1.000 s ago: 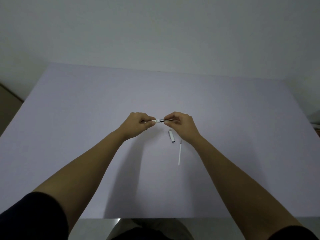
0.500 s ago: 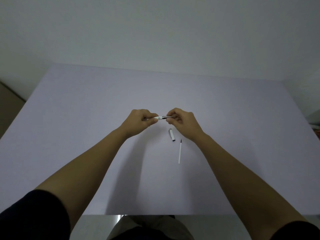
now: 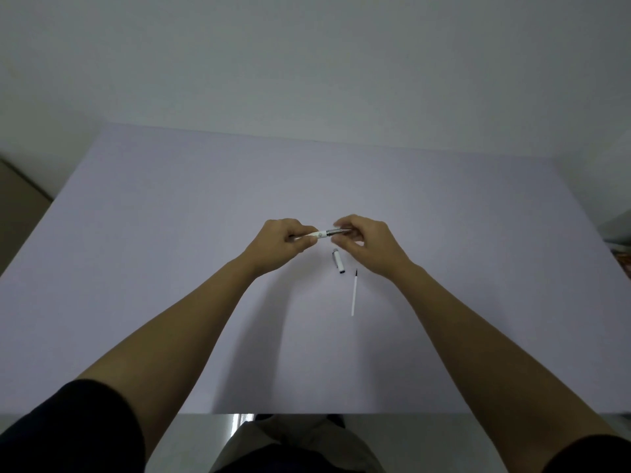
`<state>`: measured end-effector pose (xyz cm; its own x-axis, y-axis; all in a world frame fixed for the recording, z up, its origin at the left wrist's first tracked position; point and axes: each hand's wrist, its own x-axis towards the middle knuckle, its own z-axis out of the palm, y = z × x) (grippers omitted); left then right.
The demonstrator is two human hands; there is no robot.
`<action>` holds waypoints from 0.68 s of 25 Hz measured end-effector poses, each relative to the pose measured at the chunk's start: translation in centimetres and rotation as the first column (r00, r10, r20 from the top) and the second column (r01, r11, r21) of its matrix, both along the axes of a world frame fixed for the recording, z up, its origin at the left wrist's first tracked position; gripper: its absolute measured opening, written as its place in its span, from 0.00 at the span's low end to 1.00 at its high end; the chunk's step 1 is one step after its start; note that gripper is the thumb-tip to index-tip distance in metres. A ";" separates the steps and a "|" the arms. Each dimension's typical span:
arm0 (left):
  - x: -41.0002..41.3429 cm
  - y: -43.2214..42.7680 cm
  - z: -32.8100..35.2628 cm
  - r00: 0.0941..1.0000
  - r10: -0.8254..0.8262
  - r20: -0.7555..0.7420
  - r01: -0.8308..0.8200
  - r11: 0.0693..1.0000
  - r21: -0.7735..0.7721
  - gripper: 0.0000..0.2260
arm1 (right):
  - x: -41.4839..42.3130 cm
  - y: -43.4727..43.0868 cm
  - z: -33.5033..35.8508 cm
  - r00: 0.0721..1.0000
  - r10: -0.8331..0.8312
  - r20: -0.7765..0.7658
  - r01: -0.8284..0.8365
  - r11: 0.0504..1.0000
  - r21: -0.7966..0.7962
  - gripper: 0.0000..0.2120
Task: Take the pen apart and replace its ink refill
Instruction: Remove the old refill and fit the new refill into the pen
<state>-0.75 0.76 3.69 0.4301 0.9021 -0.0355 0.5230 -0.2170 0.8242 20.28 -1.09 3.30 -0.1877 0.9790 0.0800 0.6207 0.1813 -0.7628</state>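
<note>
Tabletop, pale lilac and flat, carries two loose parts: one thin white plastic ink refill with a dark tip, nearest the person, and just beyond it one short white pen cap with a black end. Beyond the cap, held clear above the surface, is one slim white-and-silver pen. Left hand has its grip closed around the white barrel end; right hand pinches the silver front section between fingertips.
</note>
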 end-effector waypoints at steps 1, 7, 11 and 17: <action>0.0 -0.1 0.0 1.000 0.008 0.001 -0.008 1.000 0.000 0.08 | 0.1 -0.1 0.1 1.000 0.005 0.007 -0.005 0.999 0.033 0.10; -0.1 -0.8 -0.2 1.000 0.017 -0.009 -0.017 0.999 0.037 0.07 | 0.2 -0.1 0.7 0.998 -0.026 0.053 0.023 0.997 0.070 0.05; -0.1 -1.0 -0.3 0.999 -0.002 -0.045 0.006 0.996 0.092 0.07 | 0.3 -0.3 1.4 0.996 0.029 0.086 -0.035 0.996 0.076 0.10; 0.2 -1.3 0.0 0.998 -0.009 -0.058 0.016 0.994 0.112 0.08 | 0.6 -0.5 1.6 0.986 0.047 0.158 -0.054 0.998 0.039 0.08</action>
